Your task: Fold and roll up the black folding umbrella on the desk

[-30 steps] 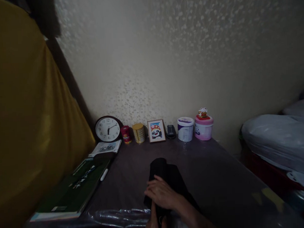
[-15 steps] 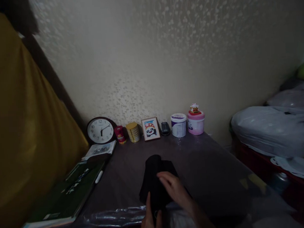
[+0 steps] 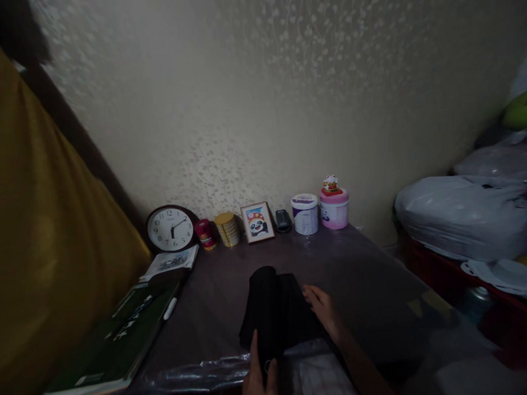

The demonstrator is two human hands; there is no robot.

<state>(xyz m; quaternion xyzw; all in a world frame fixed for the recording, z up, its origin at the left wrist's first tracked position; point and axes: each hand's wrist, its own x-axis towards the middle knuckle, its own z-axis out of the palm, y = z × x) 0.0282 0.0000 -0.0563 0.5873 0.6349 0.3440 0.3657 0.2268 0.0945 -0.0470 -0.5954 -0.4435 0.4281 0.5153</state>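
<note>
A black folding umbrella (image 3: 267,312), as far as its dark cloth shows, lies at the front edge of the table. Its left side is a rounded roll; on the right a loose flap (image 3: 295,309) spreads flat. My left hand (image 3: 259,376) grips the near end, index finger stretched along the cloth and thumb on the other side, beside a small pale ring. At the flap's right edge is my right hand (image 3: 323,310), its fingers curled together against the cloth. The fingertips' exact hold is hard to see in the dim light.
Green books (image 3: 117,335) and a white marker (image 3: 170,308) lie at left. Along the wall stand a clock (image 3: 170,228), a red can (image 3: 205,234), a yellow tin (image 3: 227,229), a panda picture (image 3: 258,222) and two tubs (image 3: 305,214). Plastic bags (image 3: 463,216) are piled at right.
My right hand has moved from the middle of the black umbrella to its right edge, baring the flap. My left hand stays at the near end. The view has shifted slightly.
</note>
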